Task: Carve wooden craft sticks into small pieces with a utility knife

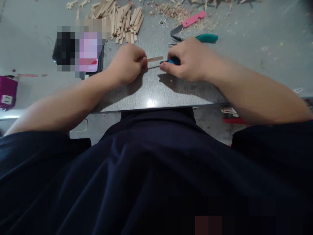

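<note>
Evidently, head view: wooden stick (156, 59) at the bench (151, 94), between left hand (130, 62) and right hand (189, 60). Left fingers clamp its left part; long axis runs crosswise, free end pointing at the right hand, just past it. Right fingers close round a blue-handled tool (174, 61), dark tip just beside that free end; contact, cannot tell. Beyond the stick, leftward: stick pile (126, 21); rightward: pink-handled knife (194, 19).

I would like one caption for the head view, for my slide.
Left hand holds a wooden stick, right hand a blue tool; more sticks lie beyond.
</note>
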The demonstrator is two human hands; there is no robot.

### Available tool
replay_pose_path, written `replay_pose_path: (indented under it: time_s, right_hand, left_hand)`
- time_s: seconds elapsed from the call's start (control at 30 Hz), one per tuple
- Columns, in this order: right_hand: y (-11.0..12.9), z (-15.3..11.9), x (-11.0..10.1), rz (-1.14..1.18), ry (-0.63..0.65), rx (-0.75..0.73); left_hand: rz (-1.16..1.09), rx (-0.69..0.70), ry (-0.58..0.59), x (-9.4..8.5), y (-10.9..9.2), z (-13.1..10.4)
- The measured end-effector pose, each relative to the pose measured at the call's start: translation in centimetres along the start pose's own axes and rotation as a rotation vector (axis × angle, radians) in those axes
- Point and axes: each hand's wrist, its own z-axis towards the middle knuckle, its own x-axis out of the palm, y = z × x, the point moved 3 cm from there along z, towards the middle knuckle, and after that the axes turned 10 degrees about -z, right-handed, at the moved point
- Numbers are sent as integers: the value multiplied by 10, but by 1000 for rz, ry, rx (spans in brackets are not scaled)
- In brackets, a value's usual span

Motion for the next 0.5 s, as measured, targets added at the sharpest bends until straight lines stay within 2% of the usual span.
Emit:
replay_pose_path:
  time_s: [0.1,0.17,0.23,0.33,0.5]
  right_hand:
    - [0,0,-4,-33,-22,-7]
    - [5,0,-5,-83,1,-15]
    - [12,0,-5,-104,44,-15]
    - [18,-2,-1,-97,61,-14]
    - [16,0,6,-100,68,-13]
  left_hand:
    - [-146,10,-10,-5,5,3]
    - [-164,33,-5,-4,5,4]
    - [-112,52,-11,-2,2,2]
    - [4,10,-10,2,-3,-2]
    - [182,-17,27,7,-10,-9]
